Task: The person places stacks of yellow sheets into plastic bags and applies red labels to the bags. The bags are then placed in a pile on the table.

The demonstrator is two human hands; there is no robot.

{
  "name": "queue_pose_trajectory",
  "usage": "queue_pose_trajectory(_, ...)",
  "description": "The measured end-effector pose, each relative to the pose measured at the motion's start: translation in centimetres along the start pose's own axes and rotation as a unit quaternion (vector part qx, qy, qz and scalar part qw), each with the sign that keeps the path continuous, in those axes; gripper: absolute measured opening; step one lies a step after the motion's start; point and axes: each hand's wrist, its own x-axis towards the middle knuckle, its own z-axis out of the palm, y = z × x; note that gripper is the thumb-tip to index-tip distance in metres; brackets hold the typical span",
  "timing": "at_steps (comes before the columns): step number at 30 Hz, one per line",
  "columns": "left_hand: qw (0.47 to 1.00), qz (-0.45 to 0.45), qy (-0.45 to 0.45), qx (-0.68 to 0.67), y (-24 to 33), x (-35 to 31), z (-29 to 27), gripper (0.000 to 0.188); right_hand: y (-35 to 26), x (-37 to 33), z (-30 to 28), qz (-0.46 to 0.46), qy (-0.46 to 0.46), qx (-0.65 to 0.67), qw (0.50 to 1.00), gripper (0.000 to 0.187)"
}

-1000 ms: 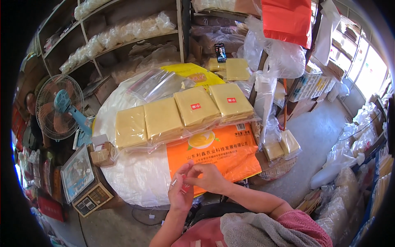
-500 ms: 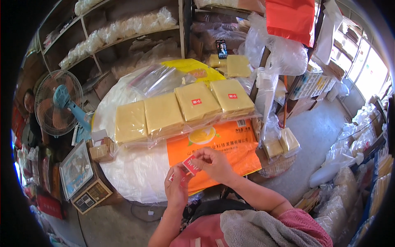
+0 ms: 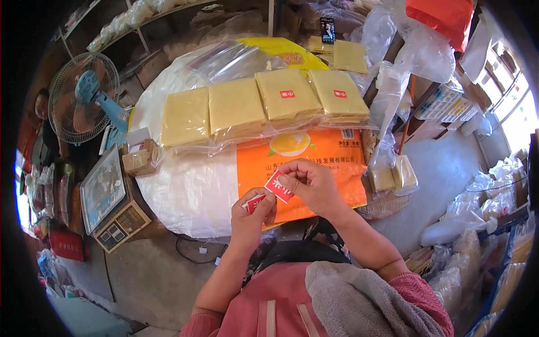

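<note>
Right grip: the right hand [image 3: 314,182] is closed to a pinch, thumb and fingers on one red square label [image 3: 279,188] with a white edge and white print.
Left grip: the left hand [image 3: 251,223] is curled shut around more red labels [image 3: 254,203], their corners showing above the fingers; how many cannot be told.
Label position: the right hand's label is over the near edge of the orange sack [image 3: 348,188], right beside the left fingertips; whether they touch it is unclear.
Bag row: four clear bags with pale yellow contents lie across the far half of the white-covered worktop [image 3: 188,196]. The third bag [image 3: 287,109] and fourth bag [image 3: 328,81] from the left carry a red label; the two left bags [image 3: 236,110] show plain fronts.
Between hands and row: the orange sack lies flat, its print partly hidden by the right hand.
Far side: empty clear bags [image 3: 224,63] and a yellow sack [image 3: 286,53] lie behind the row; farther right, a phone [image 3: 327,30] leans beside pale yellow packs [image 3: 349,56].
Left side: a small carton [image 3: 140,160] sits at the worktop's edge, near a keypad device [image 3: 122,226] and a blue fan [image 3: 86,90].
Right side: clear plastic [image 3: 387,106] hangs close to the row's end, crowding that edge; two filled bags [image 3: 383,178] rest below it.
</note>
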Motion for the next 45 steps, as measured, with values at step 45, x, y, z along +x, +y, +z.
queue_pose_trajectory(45, 0.981, 0.117, 0.081, 0.129, -0.7, 0.3, -2.1, 0.003, 3.7, 2.2, 0.6, 0.077, 0.020, 0.081, 0.994, 0.023)
